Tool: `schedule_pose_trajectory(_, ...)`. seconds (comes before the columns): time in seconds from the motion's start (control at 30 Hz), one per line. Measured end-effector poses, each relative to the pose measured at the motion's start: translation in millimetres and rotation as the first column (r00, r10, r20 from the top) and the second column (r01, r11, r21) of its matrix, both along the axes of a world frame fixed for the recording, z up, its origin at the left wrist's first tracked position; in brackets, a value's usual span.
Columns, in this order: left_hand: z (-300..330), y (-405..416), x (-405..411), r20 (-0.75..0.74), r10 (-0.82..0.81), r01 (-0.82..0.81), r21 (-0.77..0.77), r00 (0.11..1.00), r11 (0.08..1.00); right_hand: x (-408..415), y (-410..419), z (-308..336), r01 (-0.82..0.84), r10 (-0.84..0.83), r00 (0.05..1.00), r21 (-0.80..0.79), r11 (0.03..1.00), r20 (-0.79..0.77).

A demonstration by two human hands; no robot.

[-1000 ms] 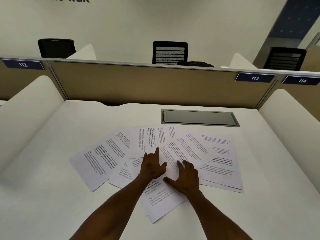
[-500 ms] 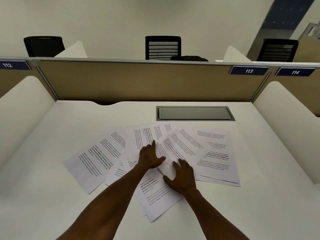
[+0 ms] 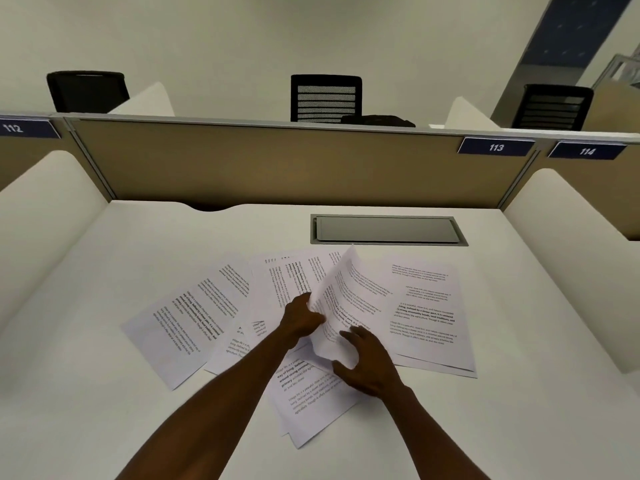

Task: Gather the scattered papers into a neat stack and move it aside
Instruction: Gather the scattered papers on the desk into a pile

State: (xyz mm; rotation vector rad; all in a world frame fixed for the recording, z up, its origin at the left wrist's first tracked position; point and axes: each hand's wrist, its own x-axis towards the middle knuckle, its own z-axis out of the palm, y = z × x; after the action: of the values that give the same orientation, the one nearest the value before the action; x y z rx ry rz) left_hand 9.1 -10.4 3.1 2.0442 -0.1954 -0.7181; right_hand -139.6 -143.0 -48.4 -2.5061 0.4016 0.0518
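Observation:
Several printed white papers lie fanned out and overlapping on the white desk [image 3: 104, 393]. One sheet [image 3: 349, 299] is lifted and curled up off the pile in the middle. My left hand [image 3: 299, 320] pinches that sheet's left edge. My right hand [image 3: 369, 367] holds its near corner from below, fingers curled around it. A paper [image 3: 187, 320] lies at the far left of the fan, another paper [image 3: 429, 313] at the right, and a further paper [image 3: 308, 407] lies nearest me, partly under my forearms.
A grey cable hatch [image 3: 388, 230] is set into the desk behind the papers. A tan partition [image 3: 277, 161] closes the back, with white side dividers [image 3: 41, 209] left and right. Black chairs [image 3: 325, 97] stand beyond. Bare desk surface lies left and right of the fan.
Both hands lay flat on the papers before. Now they have taken hold of one middle sheet and raised it, so it curls up off the pile.

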Motion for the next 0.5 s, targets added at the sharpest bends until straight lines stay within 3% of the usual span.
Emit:
schedule_pose_trajectory(0.1, -8.0, 16.8, -5.0, 0.018, 0.039, -0.039, 0.001, 0.999, 0.999, -19.2, -9.2, 1.7, 0.057, -0.065, 0.988, 0.061, 0.997, 0.138)
schedule_pose_trajectory(0.2, -14.9, 37.1, -8.1, 0.073, 0.099, -0.101, 0.028, 0.992, 0.994, -38.3, -24.7, 0.4, 0.325, -0.336, 0.92, 0.083, 0.942, 0.203)
schedule_pose_trajectory(0.3, -21.6, 55.9, -10.3, 0.099, 0.148, -0.152, 0.033, 0.984, 0.988, -50.4, -44.9, -3.0, 0.488, -0.481, 0.87, -0.043, 0.872, 0.11)
schedule_pose_trajectory(0.37, -22.6, 65.1, -11.4, 0.137, 0.168, -0.178, 0.06, 0.976, 0.982, -55.2, -54.5, -8.6, 0.449, -0.451, 0.892, -0.176, 0.876, 0.029)
schedule_pose_trajectory(0.5, -20.5, 74.1, -15.6, 0.182, 0.194, -0.209, 0.066, 0.964, 0.976, -56.6, -58.5, -10.7, 0.437, -0.458, 0.888, -0.228, 0.87, -0.046)
